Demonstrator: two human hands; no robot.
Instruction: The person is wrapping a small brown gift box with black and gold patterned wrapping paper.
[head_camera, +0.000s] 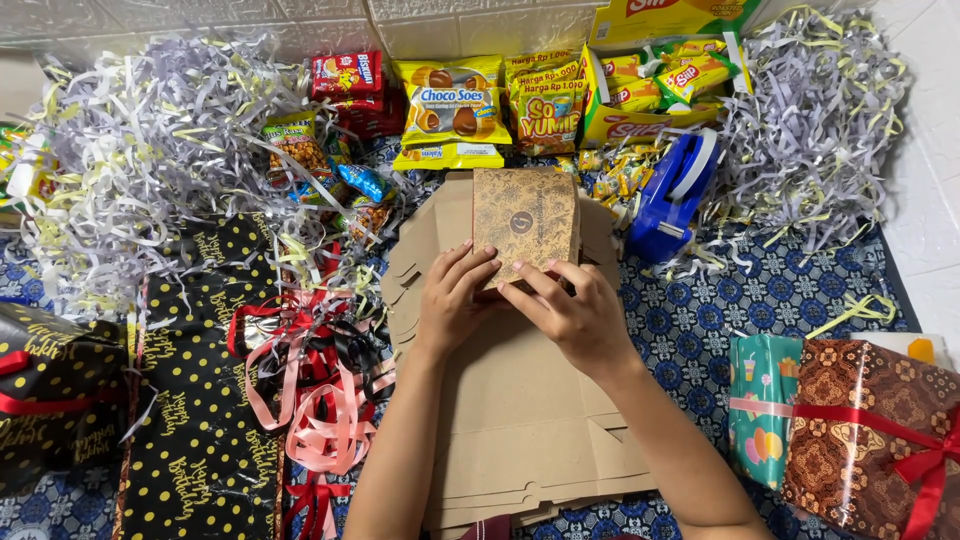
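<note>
A small brown cardboard box (525, 220) with a dark floral print lies on a stack of flat unfolded cardboard sheets (520, 420). Both of my hands hold its near end. My left hand (452, 297) grips the box's near left corner, fingers curled over the edge. The near right corner is under my right hand (570, 312), whose fingers lie across the box's lower edge.
Shredded paper heaps (130, 150) sit at the back left and back right. Snack packets (455, 105) line the back, beside a blue tape dispenser (675, 195). Black dotted wrapping paper (195, 400) and ribbons (320, 370) lie left; wrapped gifts (870, 440) sit right.
</note>
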